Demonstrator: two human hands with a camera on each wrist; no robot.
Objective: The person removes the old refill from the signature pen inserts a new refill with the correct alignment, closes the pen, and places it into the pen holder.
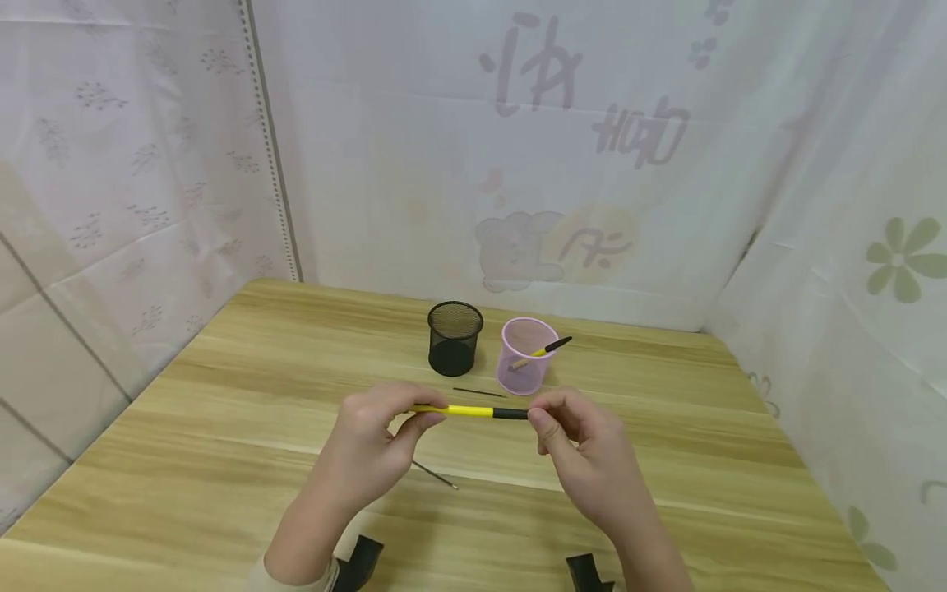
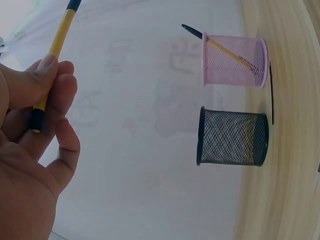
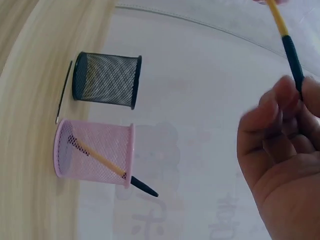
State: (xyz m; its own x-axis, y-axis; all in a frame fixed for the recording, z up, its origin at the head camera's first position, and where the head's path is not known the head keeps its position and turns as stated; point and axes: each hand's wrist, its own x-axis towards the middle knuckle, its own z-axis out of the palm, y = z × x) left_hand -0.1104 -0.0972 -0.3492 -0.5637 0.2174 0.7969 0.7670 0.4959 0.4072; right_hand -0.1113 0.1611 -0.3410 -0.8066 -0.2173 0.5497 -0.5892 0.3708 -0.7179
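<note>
A yellow pen (image 1: 471, 411) with a black front section is held level above the table between both hands. My left hand (image 1: 373, 444) pinches its yellow end between thumb and fingers; a black end piece shows there in the left wrist view. At the black section, my right hand (image 1: 592, 452) pinches the tip, which its fingers hide. Two thin dark rods, looking like pen refills, lie on the wood: one rod (image 1: 479, 392) in front of the cups, the other rod (image 1: 436, 475) beside the left hand, partly covered by it.
Toward the back of the wooden table (image 1: 251, 378) stands a black mesh cup (image 1: 453, 345). To its right is a pink mesh cup (image 1: 521, 380) with a yellow and black pen (image 1: 558, 344) leaning out over the rim. Patterned curtains (image 1: 414, 164) enclose the back and sides.
</note>
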